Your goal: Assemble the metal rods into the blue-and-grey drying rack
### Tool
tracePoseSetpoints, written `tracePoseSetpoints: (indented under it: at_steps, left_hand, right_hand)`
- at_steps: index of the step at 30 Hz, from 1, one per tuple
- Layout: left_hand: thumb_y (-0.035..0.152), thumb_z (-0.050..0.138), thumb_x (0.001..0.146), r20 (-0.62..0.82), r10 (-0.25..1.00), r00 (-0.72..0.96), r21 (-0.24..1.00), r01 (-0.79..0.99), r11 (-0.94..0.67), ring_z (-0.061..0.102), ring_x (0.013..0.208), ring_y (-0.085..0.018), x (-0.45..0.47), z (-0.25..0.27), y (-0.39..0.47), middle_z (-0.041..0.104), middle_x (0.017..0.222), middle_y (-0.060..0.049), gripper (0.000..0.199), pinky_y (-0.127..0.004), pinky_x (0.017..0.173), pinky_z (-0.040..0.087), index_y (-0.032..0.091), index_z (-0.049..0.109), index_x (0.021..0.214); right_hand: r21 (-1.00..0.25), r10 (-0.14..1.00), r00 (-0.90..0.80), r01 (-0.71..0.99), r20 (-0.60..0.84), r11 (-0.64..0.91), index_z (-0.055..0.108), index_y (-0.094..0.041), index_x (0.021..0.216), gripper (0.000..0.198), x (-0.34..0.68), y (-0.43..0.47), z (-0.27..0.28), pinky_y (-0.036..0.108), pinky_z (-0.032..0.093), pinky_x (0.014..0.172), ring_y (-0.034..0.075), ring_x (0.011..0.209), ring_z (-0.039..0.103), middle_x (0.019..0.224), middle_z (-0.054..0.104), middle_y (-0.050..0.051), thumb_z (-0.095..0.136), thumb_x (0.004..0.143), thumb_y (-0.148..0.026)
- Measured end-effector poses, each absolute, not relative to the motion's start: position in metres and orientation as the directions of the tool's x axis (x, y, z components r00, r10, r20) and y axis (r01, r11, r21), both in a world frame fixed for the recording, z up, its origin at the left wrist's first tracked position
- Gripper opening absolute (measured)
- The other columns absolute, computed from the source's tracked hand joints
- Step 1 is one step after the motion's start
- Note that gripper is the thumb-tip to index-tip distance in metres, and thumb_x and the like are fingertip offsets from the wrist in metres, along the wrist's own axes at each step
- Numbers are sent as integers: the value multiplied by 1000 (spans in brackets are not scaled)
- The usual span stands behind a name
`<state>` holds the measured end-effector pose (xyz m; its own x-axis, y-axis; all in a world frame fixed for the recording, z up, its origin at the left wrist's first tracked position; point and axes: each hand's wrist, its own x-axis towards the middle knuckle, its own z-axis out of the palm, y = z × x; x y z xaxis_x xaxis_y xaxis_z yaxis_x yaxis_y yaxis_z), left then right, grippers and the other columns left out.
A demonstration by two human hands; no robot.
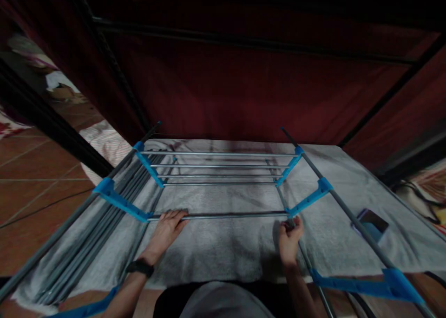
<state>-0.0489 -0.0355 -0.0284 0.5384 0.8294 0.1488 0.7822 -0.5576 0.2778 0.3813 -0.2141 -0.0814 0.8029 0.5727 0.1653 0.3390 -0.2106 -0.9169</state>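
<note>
the left hand (170, 227) grasps a slim grey metal rod (233, 215) between two blue plastic brackets (308, 203); the right hand (290, 236) seems closed on a grey tube (304, 256) just below. fitting the joint looks in hand; the next move calls for steadiness.

Lower-left blue bracket (88, 307) partly beyond the bottom edge

head view looks forward, down over the rack (237, 215)

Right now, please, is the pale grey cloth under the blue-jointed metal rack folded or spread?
Spread: the cloth lies wide and lightly wrinkled beneath the rack.
</note>
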Motion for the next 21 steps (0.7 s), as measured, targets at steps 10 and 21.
tracePoseSetpoints:
  at_steps: [10, 21]
  left_hand:
    - [36, 55, 103, 217, 777, 591, 447, 648, -617, 69, 117, -24, -3, 49, -54, 74, 123, -9, 29, -42, 104, 54, 24, 74, 122]
    - [40, 51, 107, 799, 601, 21, 473, 595, -650, 72, 96, -17, 10, 277, 24, 74, 99, -4, 36, -32, 86, 56, 10, 71, 110]
  right_hand:
    - [-778, 705, 651, 585, 282, -228, 47, -13, 148, 69, 366, -216, -88, 55, 46, 114, 38, 128, 61, 137, 62, 23, 50, 91, -53]
    - [-716, 779, 561, 662, 279, -221, 39, -11, 156, 73, 368, -216, -85, 60, 48, 111, 44, 124, 65, 134, 67, 25, 47, 93, -48]
